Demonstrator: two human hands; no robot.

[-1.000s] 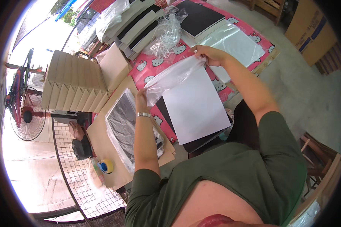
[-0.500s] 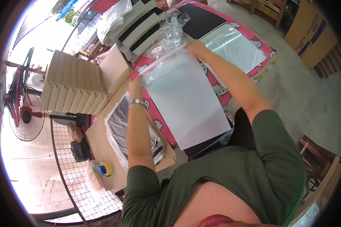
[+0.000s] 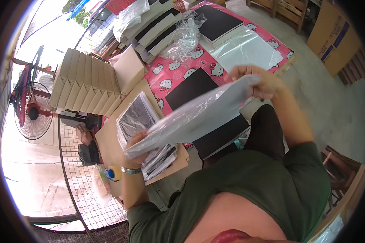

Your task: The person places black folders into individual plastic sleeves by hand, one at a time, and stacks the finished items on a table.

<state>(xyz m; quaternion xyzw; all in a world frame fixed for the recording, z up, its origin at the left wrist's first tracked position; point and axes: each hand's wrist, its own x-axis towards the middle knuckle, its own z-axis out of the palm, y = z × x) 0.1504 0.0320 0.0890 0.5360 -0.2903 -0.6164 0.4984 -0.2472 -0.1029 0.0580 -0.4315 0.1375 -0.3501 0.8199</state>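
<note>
A white board in a clear plastic bag [image 3: 194, 117] is held up at a slant in front of me. My left hand [image 3: 134, 150] is closed on its left end. My right hand [image 3: 257, 82] pinches the opposite end, slightly blurred. Black board [image 3: 190, 88] shows on both sides beneath the raised one, whose middle hides whether it is one piece. To the left of it, bagged dark boards [image 3: 140, 115] lie on brown cardboard [image 3: 109, 141], close to my left hand. Flat clear plastic bags [image 3: 247, 50] rest beyond my right hand.
A pink patterned cloth [image 3: 166, 75] covers the table. Crumpled plastic [image 3: 182, 42], a black-topped stack [image 3: 221, 22] and piled white and black boards [image 3: 156, 30] stand at the back. Brown wrapped packs [image 3: 85, 81], a fan [image 3: 33, 111] and a tape roll [image 3: 114, 173] are left.
The white board has been lifted off the black board and tilted. Both hands have come nearer, now gripping its ends, and the plastic now covers it.
</note>
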